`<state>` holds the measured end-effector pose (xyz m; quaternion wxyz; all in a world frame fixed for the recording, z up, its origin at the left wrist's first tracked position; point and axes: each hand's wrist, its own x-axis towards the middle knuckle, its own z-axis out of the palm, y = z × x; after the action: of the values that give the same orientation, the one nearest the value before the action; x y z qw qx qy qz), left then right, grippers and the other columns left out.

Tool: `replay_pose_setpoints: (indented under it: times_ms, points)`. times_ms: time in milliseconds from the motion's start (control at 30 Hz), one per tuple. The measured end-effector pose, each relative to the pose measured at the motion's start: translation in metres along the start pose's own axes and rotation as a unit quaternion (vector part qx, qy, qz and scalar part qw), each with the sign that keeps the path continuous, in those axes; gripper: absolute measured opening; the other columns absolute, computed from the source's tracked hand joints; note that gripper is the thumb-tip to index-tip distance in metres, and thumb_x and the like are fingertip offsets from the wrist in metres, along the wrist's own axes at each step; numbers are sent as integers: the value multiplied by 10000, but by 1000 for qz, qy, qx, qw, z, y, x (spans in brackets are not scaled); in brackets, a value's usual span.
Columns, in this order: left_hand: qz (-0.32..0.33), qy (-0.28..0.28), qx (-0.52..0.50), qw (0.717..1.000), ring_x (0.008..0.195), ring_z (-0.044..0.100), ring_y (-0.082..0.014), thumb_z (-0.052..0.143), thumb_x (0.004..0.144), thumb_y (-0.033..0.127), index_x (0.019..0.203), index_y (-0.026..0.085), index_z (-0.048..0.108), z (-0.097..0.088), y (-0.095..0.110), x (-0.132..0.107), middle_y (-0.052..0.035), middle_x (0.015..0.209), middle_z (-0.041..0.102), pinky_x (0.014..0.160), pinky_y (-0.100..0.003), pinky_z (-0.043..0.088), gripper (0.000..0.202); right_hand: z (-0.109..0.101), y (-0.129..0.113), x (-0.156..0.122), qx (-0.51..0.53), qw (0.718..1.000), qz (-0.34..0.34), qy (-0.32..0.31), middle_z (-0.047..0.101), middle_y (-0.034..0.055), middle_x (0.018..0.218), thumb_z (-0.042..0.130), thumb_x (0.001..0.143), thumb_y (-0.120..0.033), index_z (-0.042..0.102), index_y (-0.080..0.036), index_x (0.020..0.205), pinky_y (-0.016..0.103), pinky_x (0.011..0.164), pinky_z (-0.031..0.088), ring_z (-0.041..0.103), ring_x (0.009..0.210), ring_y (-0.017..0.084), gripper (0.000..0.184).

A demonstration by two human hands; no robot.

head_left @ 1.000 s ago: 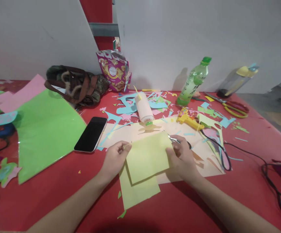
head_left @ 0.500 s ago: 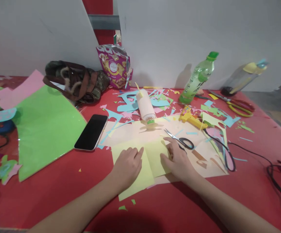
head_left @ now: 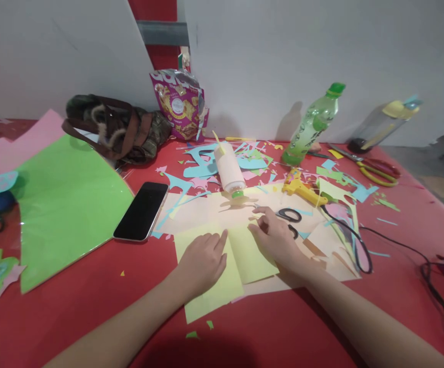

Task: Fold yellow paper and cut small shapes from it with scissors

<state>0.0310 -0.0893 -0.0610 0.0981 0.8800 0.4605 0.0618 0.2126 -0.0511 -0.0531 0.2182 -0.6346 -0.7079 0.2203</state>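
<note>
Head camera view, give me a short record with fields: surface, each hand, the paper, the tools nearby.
surface: red table littered with paper scraps
left hand: left hand flat, palm down, on the yellow paper
right hand: right hand on the paper's upper right part, fingers next to the black scissors, not holding them
paper: two overlapping yellow sheets lying on a peach sheet
tools nearby: yellow glue gun, glue bottle on its side, phone face up to the left

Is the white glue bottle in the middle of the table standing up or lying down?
Lying down. The glue bottle rests on its side among paper scraps, its green cap end pointing toward the hands.
</note>
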Motion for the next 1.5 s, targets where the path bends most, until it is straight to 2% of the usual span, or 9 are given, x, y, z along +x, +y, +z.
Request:
replay_pose_setpoints:
  times_ms: [267, 400, 900, 1000, 1100, 1267, 1400, 1500]
  points:
    - [-23, 8, 19, 1000, 716, 506, -235, 212, 845, 223, 1176, 8, 417, 2, 4, 2, -133, 761, 557, 625, -369, 402, 445, 9, 6, -1, -156, 985, -78, 3, 614, 23, 571, 333, 823, -240, 479, -164, 970, 227, 438, 294, 571, 510, 179, 220]
    - [-38, 16, 21, 999, 712, 507, -237, 202, 846, 229, 1167, 5, 427, 3, 6, 4, -141, 761, 559, 618, -369, 401, 452, 11, 5, -3, -189, 977, -95, 6, 635, 47, 601, 318, 842, -266, 486, -162, 962, 230, 437, 294, 586, 532, 186, 231]
    - [-59, -22, 53, 997, 752, 508, -261, 240, 845, 218, 1189, -32, 401, 2, 14, 6, -168, 816, 573, 630, -376, 398, 454, 11, 5, -6, -187, 973, -132, -18, 672, 72, 732, 299, 863, -282, 486, -169, 992, 230, 488, 337, 618, 668, 195, 255]
    - [-60, -16, 54, 997, 751, 509, -259, 262, 844, 249, 1174, -31, 415, 2, 14, 5, -168, 815, 573, 637, -373, 397, 459, 12, 7, -6, -175, 977, -123, -7, 659, 60, 670, 313, 854, -278, 489, -163, 986, 225, 478, 333, 611, 619, 187, 247]
    - [-59, 3, 48, 997, 735, 509, -252, 272, 842, 273, 1156, -22, 432, 4, 13, 3, -157, 797, 572, 635, -371, 399, 459, 11, 8, -4, -136, 985, -104, 0, 642, 35, 619, 354, 812, -206, 480, -154, 981, 227, 483, 345, 595, 562, 174, 217]
    - [-55, 29, 65, 996, 722, 507, -229, 276, 844, 274, 1147, -10, 441, 6, 13, 2, -131, 780, 569, 629, -349, 401, 447, 4, 4, 3, -76, 996, -54, -7, 631, 9, 615, 403, 723, -136, 463, -153, 991, 229, 508, 375, 598, 604, 179, 276]
    - [-52, 27, 79, 995, 706, 508, -214, 267, 847, 263, 1156, 0, 436, 5, 14, 2, -117, 765, 565, 622, -339, 401, 439, 4, 4, 4, -97, 994, -53, -21, 597, -13, 543, 391, 758, -164, 479, -164, 982, 218, 454, 331, 571, 511, 165, 240]
    - [-55, 17, 87, 995, 707, 508, -218, 260, 848, 265, 1157, 4, 434, 4, 14, 3, -116, 766, 562, 621, -343, 400, 440, 7, 5, 0, -123, 989, -83, -11, 589, -7, 519, 357, 813, -223, 490, -166, 979, 216, 448, 312, 569, 498, 164, 220]
